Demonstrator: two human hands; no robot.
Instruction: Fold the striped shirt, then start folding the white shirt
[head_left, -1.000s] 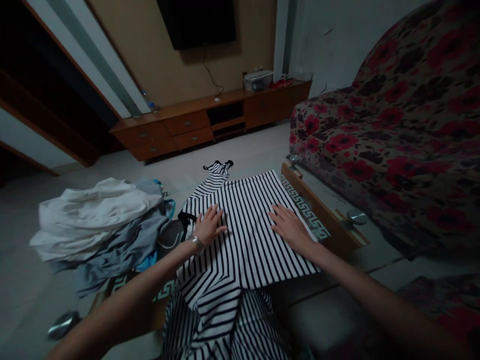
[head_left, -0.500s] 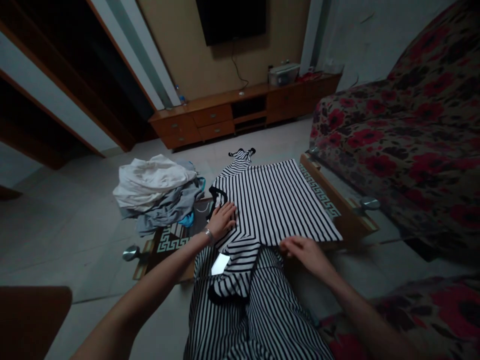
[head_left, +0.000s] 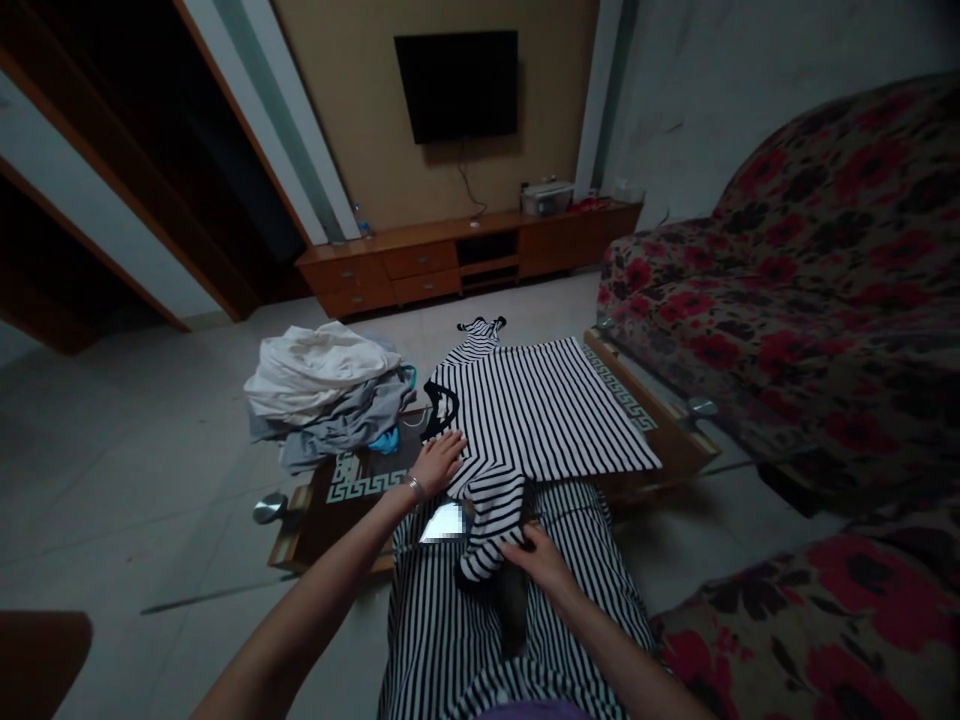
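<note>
A black-and-white striped shirt (head_left: 540,405) lies spread over the low table, its black neckline toward the left. My left hand (head_left: 439,462) rests flat on the shoulder just below the neckline, fingers stretched out. The near sleeve (head_left: 495,520) hangs off the table's front edge over my striped trousers (head_left: 442,640). My right hand (head_left: 536,560) is at this sleeve near its black cuff, with thumb and fingers closed on its right edge. The far sleeve (head_left: 476,340) lies beyond the table's back side, bunched at its end.
A heap of white and grey clothes (head_left: 330,385) sits at the table's left end. The glass-topped table (head_left: 367,487) has metal knobs at its corners. A flowered sofa (head_left: 750,290) stands right, a wooden TV cabinet (head_left: 420,270) at the back.
My right hand has moved left from the shirt's lower side edge to the near sleeve and gripped it. My left hand stays on the shoulder. The view has tilted up slightly.
</note>
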